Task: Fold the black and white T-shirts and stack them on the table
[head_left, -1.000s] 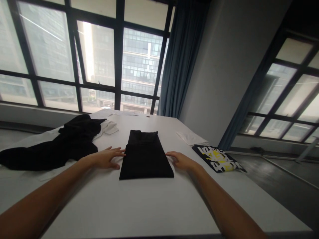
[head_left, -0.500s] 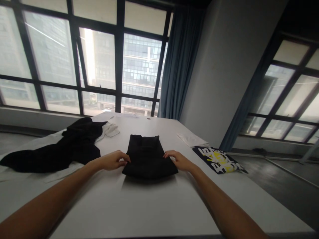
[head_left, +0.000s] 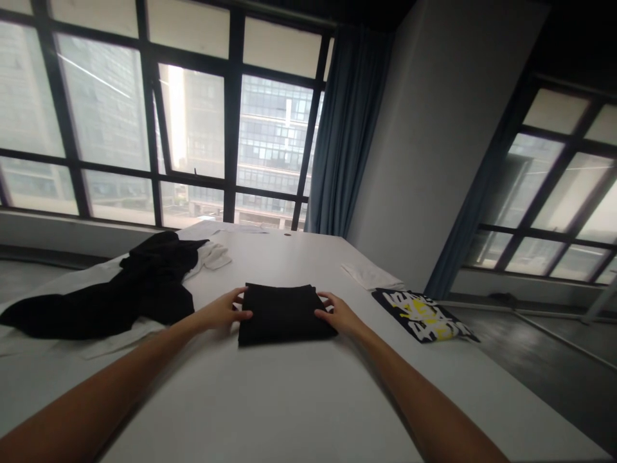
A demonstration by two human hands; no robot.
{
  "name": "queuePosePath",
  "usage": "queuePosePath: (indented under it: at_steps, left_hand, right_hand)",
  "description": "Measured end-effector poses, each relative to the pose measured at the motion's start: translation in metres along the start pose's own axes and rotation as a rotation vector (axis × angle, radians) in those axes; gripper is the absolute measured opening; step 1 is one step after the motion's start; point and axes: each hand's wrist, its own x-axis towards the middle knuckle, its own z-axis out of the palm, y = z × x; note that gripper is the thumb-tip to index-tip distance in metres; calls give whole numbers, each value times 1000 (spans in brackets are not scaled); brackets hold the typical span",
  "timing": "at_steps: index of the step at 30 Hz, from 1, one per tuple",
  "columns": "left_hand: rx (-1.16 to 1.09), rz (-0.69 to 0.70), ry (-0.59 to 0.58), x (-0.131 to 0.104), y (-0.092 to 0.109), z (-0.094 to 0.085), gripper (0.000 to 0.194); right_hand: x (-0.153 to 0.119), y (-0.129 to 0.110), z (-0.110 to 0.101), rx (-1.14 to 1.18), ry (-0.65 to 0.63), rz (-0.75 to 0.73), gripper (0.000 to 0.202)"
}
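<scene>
A black garment [head_left: 286,315], folded into a compact flat rectangle, lies on the white table in front of me. Its exact kind is hidden by the folding. At its left edge, my left hand [head_left: 225,311] pinches it, thumb on top and the other fingers around the far corner. My right hand [head_left: 341,314] grips the opposite edge in the same way, fingers bent over the side. Both hands are closed on the cloth.
Loose black clothing [head_left: 144,289] is heaped over white cloth [head_left: 214,256] on the left. To the right lie a folded white cloth [head_left: 371,275] and a folded black garment with white and yellow print [head_left: 424,315]. The white table [head_left: 270,399] ends at its right edge.
The black garment's far part has been folded over toward me, so it is now shorter and rectangular. My hands stay at its two sides.
</scene>
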Motion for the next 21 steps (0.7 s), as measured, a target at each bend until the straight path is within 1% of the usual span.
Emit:
queuePosePath:
  at_steps: [1,3,5,7,9,10,11,12,13,14,15,16,17,19,21]
  left_hand:
    - [85,28,-6,0,-1,1,91]
    - [225,83,17,-1,1,3,79]
    - [291,155,56,-2,7,4,67]
    - [343,179,76,-4,12,5,62]
    - [465,142,102,-6,16,7,58]
    - [548,140,135,-8,18,10,54]
    - [626,166,181,-9,21,15,50]
    - [687,222,229,-11,23,21,46]
    - [724,303,259,-12,26,28,45]
    - [740,392,252,-12,28,36,46]
    - [743,469,209,-12,29,45,48]
    - [742,521,140,-12,29,53,51]
    - [743,544,58,-11,27,60,54]
    - [747,506,-84,-9,23,69,59]
    - [736,437,-154,-7,18,73,62]
  right_hand:
    - [-1,-2,0,-37,-15,-12,56]
    - [-5,-8,-3,-111,-19,-78,50]
    - [-8,-16,-8,-172,6,-169,44]
    - [-13,-23,-13,-243,39,-211,43]
    - [-17,-30,-13,-371,59,-166,43]
    - [-20,-34,-11,-455,69,-130,42]
    - [-22,-38,-8,-533,86,-108,42]
    - [-25,-42,-3,-594,107,-111,42]
    - [-27,-46,3,-630,126,-144,43]
    - [-28,-50,10,-641,130,-198,46]
    - [-29,-53,18,-631,108,-259,50]
    - [-30,-55,25,-611,57,-304,53]
    - [-30,-56,31,-590,-17,-320,56]
    - [-29,-54,39,-553,-174,-280,59]
    - [-26,-49,41,-519,-270,-218,62]
